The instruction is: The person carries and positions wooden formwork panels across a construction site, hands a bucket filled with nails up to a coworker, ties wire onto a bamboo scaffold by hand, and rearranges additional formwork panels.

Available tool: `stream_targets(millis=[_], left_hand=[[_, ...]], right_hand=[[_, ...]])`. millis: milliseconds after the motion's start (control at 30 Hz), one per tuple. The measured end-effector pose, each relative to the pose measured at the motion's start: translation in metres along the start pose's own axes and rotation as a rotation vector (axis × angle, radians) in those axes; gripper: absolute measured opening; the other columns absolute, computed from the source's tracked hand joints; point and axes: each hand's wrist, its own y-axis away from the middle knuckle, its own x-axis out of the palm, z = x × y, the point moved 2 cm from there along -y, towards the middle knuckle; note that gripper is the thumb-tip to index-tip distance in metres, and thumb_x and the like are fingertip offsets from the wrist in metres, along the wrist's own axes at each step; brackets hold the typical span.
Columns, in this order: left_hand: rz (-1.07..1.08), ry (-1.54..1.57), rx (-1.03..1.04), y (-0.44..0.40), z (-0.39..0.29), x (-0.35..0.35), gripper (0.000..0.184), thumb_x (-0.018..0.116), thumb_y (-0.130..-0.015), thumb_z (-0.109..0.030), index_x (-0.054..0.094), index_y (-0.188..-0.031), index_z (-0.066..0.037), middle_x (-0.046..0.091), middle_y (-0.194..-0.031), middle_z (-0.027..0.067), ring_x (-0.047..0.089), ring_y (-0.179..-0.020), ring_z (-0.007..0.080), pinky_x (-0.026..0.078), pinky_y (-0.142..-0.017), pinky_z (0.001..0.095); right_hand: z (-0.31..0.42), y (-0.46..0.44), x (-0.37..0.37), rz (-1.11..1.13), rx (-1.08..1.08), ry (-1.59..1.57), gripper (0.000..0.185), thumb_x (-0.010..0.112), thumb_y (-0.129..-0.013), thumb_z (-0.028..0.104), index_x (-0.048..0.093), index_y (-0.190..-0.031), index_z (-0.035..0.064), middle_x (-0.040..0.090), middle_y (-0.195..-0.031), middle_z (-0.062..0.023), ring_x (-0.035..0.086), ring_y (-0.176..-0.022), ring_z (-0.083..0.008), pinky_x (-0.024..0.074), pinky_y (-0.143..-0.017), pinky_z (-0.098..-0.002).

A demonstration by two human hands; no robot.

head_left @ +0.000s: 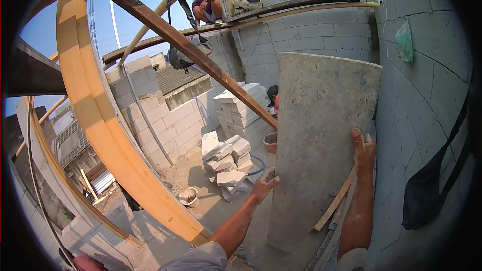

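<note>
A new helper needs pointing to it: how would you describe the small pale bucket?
Find the heap of rough blocks on the floor. Left of its foot, toward the curved timber beam, sits a small, round bucket. Its pale colour sets it apart from the reddish bucket near the grey board.

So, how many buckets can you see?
2: a pale bucket left of the jumbled blocks, and a reddish bucket by the left edge of the board, which may hide others.

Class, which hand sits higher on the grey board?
The right hand, at the right edge of the grey board; the left hand is lower, at the left edge.
</note>
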Motion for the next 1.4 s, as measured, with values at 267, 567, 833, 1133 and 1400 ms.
stream_targets(millis=[267,567,833,1133,1400], left_hand=[[0.277,-0.331,-0.189,0.026,-0.014,0.048,0.06,0.064,-0.078,-0.05,0.059,-0.11,0.001,0.063,-0.093,0.0095,0.055,-0.087,0.0138,0.043,-0.079,0.0285],[0.178,-0.011,0.103,0.036,0.003,0.072,0.062,0.061,-0.082,-0.046,0.05,-0.11,0.009,0.058,-0.104,0.0137,0.055,-0.089,0.0193,0.044,-0.078,0.0309],[0.049,-0.042,0.273,0.042,0.009,0.049,0.068,0.058,-0.083,-0.047,0.046,-0.117,0.01,0.056,-0.109,0.0158,0.055,-0.093,0.0223,0.044,-0.083,0.0306],[-0.12,-0.225,-0.025,0.078,0.002,-0.002,0.056,0.064,-0.077,-0.053,0.061,-0.092,0.001,0.055,-0.07,0.0015,0.047,-0.066,0.0091,0.041,-0.059,0.0279],[-0.186,-0.24,-0.02,0.075,-0.076,-0.024,0.054,0.066,-0.076,-0.053,0.058,-0.073,0.001,0.044,-0.054,-0.0041,0.038,-0.051,0.0066,0.032,-0.045,0.027]], right_hand=[[0.017,0.012,-0.064,-0.081,-0.036,-0.065,0.062,0.062,-0.084,0.043,0.05,-0.115,-0.0091,0.057,-0.095,-0.0138,0.053,-0.095,-0.0208,0.041,-0.086,-0.0291],[0.125,0.137,-0.128,-0.341,-0.362,0.313,0.065,0.062,-0.084,0.019,0.027,-0.136,0.0001,0.051,-0.113,-0.023,0.053,-0.107,-0.0317,0.0419,-0.09,-0.0385],[0.316,0.259,-0.175,-0.783,-0.925,0.213,0.083,0.048,-0.089,0.028,-0.006,-0.133,-0.0167,0.062,-0.085,-0.018,0.06,-0.059,-0.0195,0.0508,-0.051,-0.0262],[0.097,0.22,-0.087,0.157,-0.004,0.365,0.058,0.061,-0.085,0.032,0.044,-0.124,-0.0068,0.06,-0.082,-0.0098,0.056,-0.071,-0.0128,0.0459,-0.064,-0.0263],[-0.139,0.283,-0.056,0.433,0.418,0.485,0.096,0.076,-0.068,0.045,0.025,-0.136,-0.0007,0.043,-0.125,-0.0267,0.045,-0.116,-0.0378,0.0414,-0.091,-0.0441]])
